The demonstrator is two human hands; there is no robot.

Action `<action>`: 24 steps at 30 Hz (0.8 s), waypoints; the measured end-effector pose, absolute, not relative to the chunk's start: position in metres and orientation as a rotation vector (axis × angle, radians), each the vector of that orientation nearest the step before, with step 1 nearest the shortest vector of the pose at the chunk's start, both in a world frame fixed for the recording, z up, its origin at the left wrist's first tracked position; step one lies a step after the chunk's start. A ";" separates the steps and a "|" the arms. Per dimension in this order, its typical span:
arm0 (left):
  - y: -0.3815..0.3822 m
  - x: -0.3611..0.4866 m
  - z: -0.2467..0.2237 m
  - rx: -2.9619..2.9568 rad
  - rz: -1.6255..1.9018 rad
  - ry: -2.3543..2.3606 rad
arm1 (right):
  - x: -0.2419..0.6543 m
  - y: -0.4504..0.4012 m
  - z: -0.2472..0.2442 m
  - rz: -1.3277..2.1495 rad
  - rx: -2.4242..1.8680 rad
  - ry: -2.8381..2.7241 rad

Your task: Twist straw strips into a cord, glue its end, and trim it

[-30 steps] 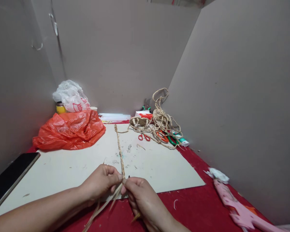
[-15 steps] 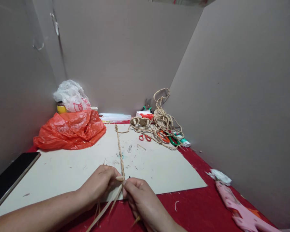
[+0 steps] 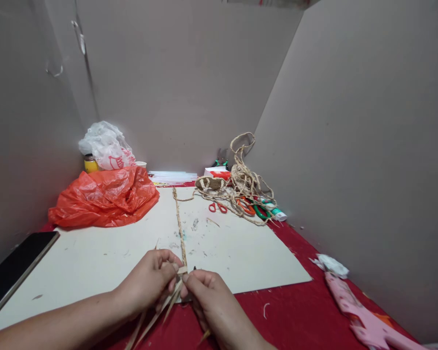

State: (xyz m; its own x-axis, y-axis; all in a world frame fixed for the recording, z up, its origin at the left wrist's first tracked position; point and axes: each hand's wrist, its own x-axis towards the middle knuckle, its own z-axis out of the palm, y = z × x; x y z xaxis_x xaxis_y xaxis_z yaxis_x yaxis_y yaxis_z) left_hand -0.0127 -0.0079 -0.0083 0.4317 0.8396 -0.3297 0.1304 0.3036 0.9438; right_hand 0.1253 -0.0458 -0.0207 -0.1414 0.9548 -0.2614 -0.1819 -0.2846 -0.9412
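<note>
A thin braided straw cord (image 3: 181, 233) runs from the far part of a white board (image 3: 241, 257) straight toward me. At its near end, loose flat straw strands (image 3: 156, 316) fan out and hang down over the red cloth. My left hand (image 3: 149, 279) pinches a pale strand at the end of the braid, thumb against fingers. Close beside it, my right hand (image 3: 211, 296) is closed on strands at the same spot, its thumb and forefinger pressed together. A yellowish strand end pokes out below my right hand. The curled fingers hide part of the strands.
An orange plastic bag (image 3: 105, 199) and a black phone (image 3: 18, 272) lie at left. Back right sits a tangle of straw rope (image 3: 246, 180) with red-handled scissors (image 3: 218, 207) near it. A pink glue gun (image 3: 354, 306) rests at right on red cloth (image 3: 295, 316).
My left fingers have shifted slightly right and closed on the pale strand at the braid's end. The hanging strands have spread a little. My right hand stays nearly in place.
</note>
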 end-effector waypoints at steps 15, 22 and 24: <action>-0.031 -0.020 -0.023 2.488 0.657 1.104 | 0.130 -0.049 -0.017 1.886 -1.146 -0.725; -0.032 -0.019 -0.022 2.602 0.690 1.068 | 0.127 -0.051 -0.015 1.875 -1.090 -0.589; -0.032 -0.018 -0.021 2.641 0.695 1.048 | 0.126 -0.052 -0.013 1.849 -1.101 -0.554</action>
State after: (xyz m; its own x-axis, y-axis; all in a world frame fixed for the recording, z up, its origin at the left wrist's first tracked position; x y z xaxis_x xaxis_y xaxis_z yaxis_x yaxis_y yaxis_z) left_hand -0.0185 -0.0324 -0.0206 0.6345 0.6907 0.3468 0.5887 -0.7227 0.3622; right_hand 0.1256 -0.0520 -0.0132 -0.2117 0.8603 -0.4637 -0.4637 -0.5061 -0.7272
